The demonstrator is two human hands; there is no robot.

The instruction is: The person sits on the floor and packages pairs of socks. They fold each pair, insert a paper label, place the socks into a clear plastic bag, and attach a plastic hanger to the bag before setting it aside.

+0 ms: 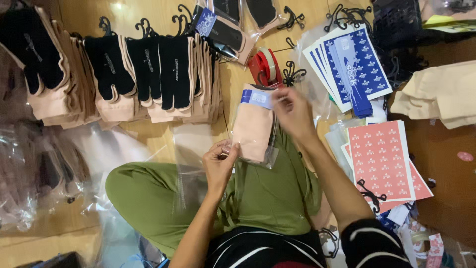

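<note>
A peach sock pack (254,126) in a clear bag, blue-labelled on top, was held upright above the lap

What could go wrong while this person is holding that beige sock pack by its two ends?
The clear bag around the beige sock pack looks slippery; the left hand pinches only its lower corner, so it might slide out. The right hand works at the blue label, which could end up crooked or creased. Loose black plastic hooks lying beside the red tape dispenser could snag the bag.
</note>
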